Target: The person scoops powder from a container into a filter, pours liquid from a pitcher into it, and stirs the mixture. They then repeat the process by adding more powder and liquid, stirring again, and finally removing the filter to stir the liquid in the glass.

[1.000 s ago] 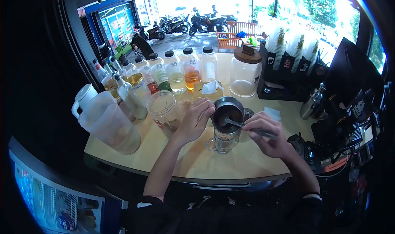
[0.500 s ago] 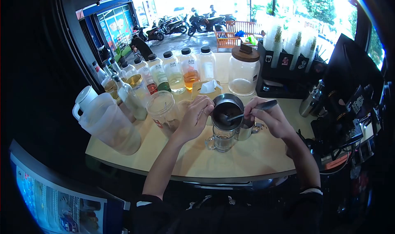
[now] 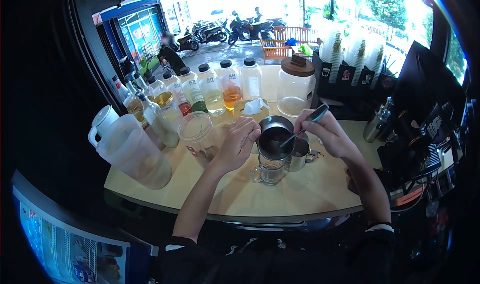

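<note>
My left hand [image 3: 240, 143] is closed on the side of a round metal cup [image 3: 268, 125], which is tilted so its dark inside faces me. Pinched in my right hand [image 3: 326, 136] is a metal spoon [image 3: 317, 113], its lower end inside the cup. Right under the cup stands a clear glass mug [image 3: 271, 174] with its handle to the left; the cup hides its rim. A small metal pitcher [image 3: 298, 160] stands beside the mug, below my right hand. Left of my left hand is an open clear jar [image 3: 196, 129].
A cloudy plastic pitcher [image 3: 135, 154] stands at the counter's left. Several black-capped bottles [image 3: 231, 84] line the back, beside a wooden-lidded jar [image 3: 296, 91] and a tissue box [image 3: 245, 110]. Stacked cups [image 3: 354, 51] stand back right. A person [image 3: 172, 58] is outside.
My right hand has tipped the spoon more upright, its handle end rising and moving slightly left. The metal cup stays over the mug in my left hand.
</note>
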Demonstrator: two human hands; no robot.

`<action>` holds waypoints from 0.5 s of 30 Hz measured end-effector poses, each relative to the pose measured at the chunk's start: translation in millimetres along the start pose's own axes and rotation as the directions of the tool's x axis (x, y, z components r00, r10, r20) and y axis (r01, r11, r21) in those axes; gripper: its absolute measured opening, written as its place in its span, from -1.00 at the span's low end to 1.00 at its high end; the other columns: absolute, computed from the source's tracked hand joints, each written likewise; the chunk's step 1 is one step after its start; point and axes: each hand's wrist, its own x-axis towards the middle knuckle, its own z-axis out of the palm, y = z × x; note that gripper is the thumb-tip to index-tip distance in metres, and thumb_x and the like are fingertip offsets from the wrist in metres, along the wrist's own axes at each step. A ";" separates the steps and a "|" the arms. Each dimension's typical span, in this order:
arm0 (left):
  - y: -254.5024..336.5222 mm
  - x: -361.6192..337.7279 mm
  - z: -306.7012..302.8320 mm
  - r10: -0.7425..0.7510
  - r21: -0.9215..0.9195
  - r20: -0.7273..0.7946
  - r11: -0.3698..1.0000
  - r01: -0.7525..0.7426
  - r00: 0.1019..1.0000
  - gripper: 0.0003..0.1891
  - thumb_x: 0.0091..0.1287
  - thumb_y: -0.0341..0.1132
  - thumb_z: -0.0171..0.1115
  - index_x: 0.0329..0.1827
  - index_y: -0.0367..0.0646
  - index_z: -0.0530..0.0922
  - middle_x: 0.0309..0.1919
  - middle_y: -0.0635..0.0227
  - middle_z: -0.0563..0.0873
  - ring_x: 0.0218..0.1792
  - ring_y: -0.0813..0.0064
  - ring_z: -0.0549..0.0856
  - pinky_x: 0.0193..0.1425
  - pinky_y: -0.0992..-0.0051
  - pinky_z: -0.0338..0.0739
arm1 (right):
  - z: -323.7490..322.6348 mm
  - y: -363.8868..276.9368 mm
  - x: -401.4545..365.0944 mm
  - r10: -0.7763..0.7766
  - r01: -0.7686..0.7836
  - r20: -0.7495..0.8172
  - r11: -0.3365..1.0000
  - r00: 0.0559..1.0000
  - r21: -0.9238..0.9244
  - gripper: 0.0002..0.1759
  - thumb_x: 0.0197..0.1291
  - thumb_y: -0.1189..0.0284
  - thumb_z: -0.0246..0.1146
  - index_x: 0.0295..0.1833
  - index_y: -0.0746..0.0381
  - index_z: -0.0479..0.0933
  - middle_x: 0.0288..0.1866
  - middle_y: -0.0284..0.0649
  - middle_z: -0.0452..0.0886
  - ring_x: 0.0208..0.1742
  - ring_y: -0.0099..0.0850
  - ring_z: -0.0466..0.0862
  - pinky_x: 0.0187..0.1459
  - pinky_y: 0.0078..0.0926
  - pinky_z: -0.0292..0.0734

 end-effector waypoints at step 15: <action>-0.1 -8.6 -2.3 -0.136 0.024 -0.097 0.990 0.139 0.986 -0.71 0.42 -0.28 0.05 -0.43 -0.29 0.49 -0.55 0.22 0.56 -0.40 0.26 0.57 -0.14 0.35 0.37 | 11.4 -7.9 -9.1 -0.257 0.229 -0.164 0.958 0.952 -0.174 -0.86 0.28 0.51 0.20 -0.14 0.33 0.60 -0.38 -0.26 0.62 -0.34 -0.55 0.57 -0.26 -0.48 0.50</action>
